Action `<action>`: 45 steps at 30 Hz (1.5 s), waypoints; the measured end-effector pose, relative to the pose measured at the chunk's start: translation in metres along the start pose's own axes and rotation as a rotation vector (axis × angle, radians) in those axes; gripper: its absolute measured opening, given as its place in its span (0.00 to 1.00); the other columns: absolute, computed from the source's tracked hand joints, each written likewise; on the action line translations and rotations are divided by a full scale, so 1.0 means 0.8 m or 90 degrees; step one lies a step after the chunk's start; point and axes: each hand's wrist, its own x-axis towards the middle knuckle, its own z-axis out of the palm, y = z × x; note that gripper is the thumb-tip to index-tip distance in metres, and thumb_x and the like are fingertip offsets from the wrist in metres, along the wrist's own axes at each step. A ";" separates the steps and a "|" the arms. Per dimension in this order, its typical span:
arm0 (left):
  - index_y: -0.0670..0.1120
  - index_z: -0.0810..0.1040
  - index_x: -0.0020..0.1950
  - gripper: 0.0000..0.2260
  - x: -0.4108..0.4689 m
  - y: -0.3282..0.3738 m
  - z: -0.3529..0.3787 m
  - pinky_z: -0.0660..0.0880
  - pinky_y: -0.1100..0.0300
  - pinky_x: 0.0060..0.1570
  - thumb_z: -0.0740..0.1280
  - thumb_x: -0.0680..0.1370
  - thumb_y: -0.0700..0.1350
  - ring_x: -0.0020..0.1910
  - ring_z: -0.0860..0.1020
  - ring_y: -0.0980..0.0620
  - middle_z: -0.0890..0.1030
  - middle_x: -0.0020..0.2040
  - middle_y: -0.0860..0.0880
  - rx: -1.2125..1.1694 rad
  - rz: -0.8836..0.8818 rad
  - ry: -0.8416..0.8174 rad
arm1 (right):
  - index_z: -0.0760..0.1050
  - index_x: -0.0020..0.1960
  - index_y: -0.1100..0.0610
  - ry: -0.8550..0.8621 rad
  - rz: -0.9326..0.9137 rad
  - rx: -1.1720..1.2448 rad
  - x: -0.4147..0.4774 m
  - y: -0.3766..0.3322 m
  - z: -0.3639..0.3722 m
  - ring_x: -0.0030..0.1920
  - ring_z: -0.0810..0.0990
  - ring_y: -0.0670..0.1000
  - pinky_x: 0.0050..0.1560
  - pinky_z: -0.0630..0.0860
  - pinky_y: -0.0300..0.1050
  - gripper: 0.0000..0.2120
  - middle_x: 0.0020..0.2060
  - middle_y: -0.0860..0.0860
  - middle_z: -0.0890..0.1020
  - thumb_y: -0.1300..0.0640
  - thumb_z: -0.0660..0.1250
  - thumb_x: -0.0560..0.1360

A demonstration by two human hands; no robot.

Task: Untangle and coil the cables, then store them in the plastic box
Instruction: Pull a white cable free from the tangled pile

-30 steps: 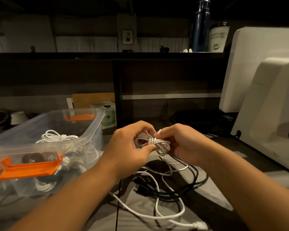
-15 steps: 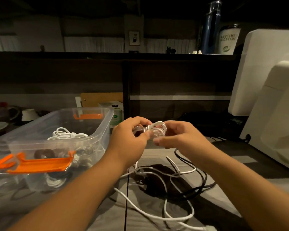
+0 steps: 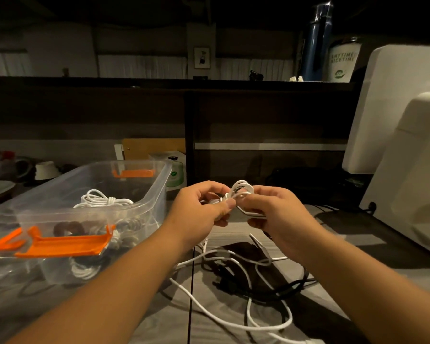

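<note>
**Two hands on one small white cable coil**

Two hands meet above the table [image 3: 159, 326]. The left hand [image 3: 199, 214] and the right hand [image 3: 278, 217] each pinch the white cable coil [image 3: 240, 192] between curled fingers and thumb, holding it in the air. A white strand drops from under the left hand to a loose white cable [image 3: 233, 321], which is tangled with a black cable [image 3: 271, 291] on the table directly below.

Just left of the left hand stands the clear plastic box [image 3: 157, 194], open on top. It already contains a bundled white cable [image 3: 102, 201] and darker coils. An orange latch [image 3: 65, 244] juts from its near end.

A large white appliance [image 3: 407, 145] fills the right side. On the shelf behind stand a blue bottle [image 3: 317, 45] and a printed tumbler [image 3: 343, 63].
</note>
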 end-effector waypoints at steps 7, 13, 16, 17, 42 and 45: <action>0.49 0.83 0.48 0.05 -0.003 -0.011 0.013 0.81 0.59 0.38 0.72 0.78 0.39 0.41 0.83 0.47 0.82 0.42 0.43 -0.005 0.000 0.031 | 0.85 0.47 0.58 0.024 0.032 0.010 0.000 0.005 0.004 0.55 0.81 0.55 0.57 0.78 0.53 0.06 0.48 0.54 0.86 0.59 0.69 0.77; 0.48 0.83 0.48 0.04 -0.002 -0.011 0.014 0.81 0.57 0.38 0.70 0.79 0.39 0.39 0.82 0.48 0.81 0.40 0.44 -0.011 0.007 0.030 | 0.86 0.48 0.55 0.004 -0.032 -0.037 0.001 0.008 0.002 0.55 0.82 0.55 0.60 0.76 0.55 0.08 0.46 0.52 0.87 0.59 0.67 0.78; 0.48 0.83 0.48 0.05 -0.002 -0.011 0.014 0.82 0.55 0.39 0.69 0.80 0.39 0.39 0.81 0.48 0.81 0.40 0.44 -0.021 -0.006 0.023 | 0.85 0.49 0.57 -0.017 -0.038 -0.024 0.003 0.009 -0.002 0.56 0.82 0.55 0.61 0.75 0.54 0.08 0.47 0.53 0.87 0.63 0.67 0.78; 0.48 0.83 0.48 0.06 -0.001 -0.011 0.013 0.83 0.54 0.40 0.69 0.80 0.39 0.39 0.81 0.48 0.80 0.40 0.44 -0.026 -0.011 0.022 | 0.85 0.49 0.58 -0.023 -0.039 -0.021 0.004 0.008 -0.003 0.55 0.82 0.55 0.60 0.76 0.53 0.09 0.47 0.53 0.87 0.64 0.67 0.77; 0.44 0.83 0.56 0.07 -0.004 0.001 0.012 0.69 0.62 0.27 0.67 0.81 0.41 0.33 0.73 0.54 0.76 0.39 0.47 -0.309 -0.302 0.022 | 0.86 0.48 0.57 0.020 0.018 0.004 0.004 0.004 0.000 0.48 0.85 0.54 0.51 0.82 0.47 0.05 0.45 0.56 0.87 0.64 0.74 0.74; 0.44 0.84 0.56 0.07 -0.004 0.001 0.013 0.70 0.62 0.28 0.68 0.81 0.42 0.33 0.74 0.55 0.77 0.40 0.47 -0.304 -0.310 0.039 | 0.86 0.49 0.54 0.015 0.064 0.018 0.003 0.008 0.002 0.53 0.84 0.53 0.52 0.81 0.49 0.07 0.46 0.51 0.88 0.63 0.72 0.75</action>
